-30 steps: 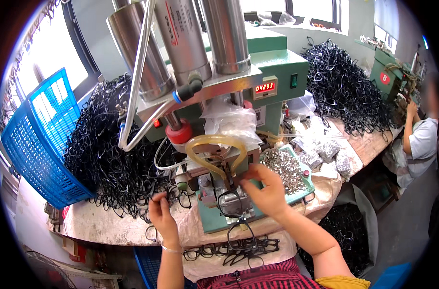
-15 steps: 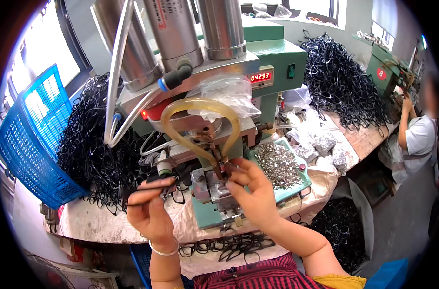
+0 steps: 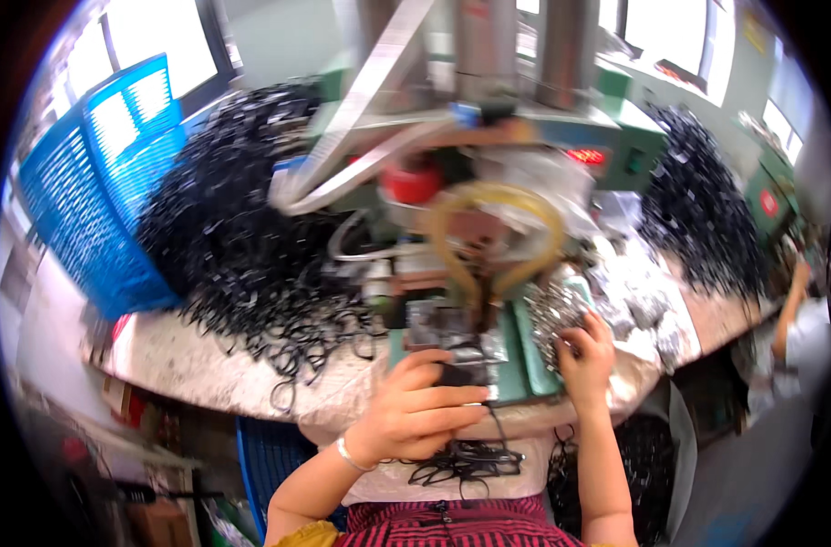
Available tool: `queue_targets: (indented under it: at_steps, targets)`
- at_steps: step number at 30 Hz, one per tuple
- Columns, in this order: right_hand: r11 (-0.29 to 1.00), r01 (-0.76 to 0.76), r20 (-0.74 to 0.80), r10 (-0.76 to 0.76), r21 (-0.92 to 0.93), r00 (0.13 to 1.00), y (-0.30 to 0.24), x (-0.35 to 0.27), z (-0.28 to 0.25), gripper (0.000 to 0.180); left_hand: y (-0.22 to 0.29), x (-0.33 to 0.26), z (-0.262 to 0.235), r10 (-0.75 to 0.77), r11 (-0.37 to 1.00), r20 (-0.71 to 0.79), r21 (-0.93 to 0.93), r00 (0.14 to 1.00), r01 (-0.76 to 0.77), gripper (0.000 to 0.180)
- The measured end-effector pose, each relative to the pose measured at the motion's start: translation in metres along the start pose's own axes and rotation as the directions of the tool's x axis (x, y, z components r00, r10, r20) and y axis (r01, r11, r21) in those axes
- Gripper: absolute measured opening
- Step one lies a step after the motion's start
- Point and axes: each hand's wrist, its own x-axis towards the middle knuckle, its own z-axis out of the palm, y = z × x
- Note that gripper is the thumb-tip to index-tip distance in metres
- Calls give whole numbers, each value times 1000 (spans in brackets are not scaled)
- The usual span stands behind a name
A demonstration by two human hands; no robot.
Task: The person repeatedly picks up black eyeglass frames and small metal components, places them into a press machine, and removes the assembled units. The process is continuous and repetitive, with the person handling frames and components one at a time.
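Note:
My left hand is in front of the press, its fingers closed around a black glasses frame that is blurred and partly covered. My right hand reaches into the green tray on the right. Its fingertips are pinched together at the heap of small metal parts; whatever is between them is too small to make out. Just beyond my left hand stands the press's metal fixture. A yellowish tube loops above it.
Black glasses frames are heaped at left and far right. A blue basket leans at the left. Clear bags of metal parts lie beyond the tray. More frames lie by my lap. A co-worker's arm shows at right.
My right hand has left the fixture and moved right into the tray. My left hand has come rightward to the front of the fixture with the frame. The whole view has shifted and blurred.

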Motion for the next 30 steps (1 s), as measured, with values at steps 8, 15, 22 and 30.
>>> queue_targets:
  at_steps: [8,15,22,30]
  targets:
    - [999,-40,17,40,-3,999,-9,3,-5,9,57,4,-37,-156,978,-61,-150,986,145,30]
    - [990,-54,-22,57,131,998,-20,1,-3,11,147,50,-83,-640,535,-346,-842,687,75,31]
    - [960,-110,-28,121,259,992,-25,3,-4,12,124,67,-93,-329,640,-190,-765,925,71,22]
    - [935,-216,-55,240,282,969,-17,-9,-10,12,96,46,-108,-151,906,-372,-423,916,-23,12]
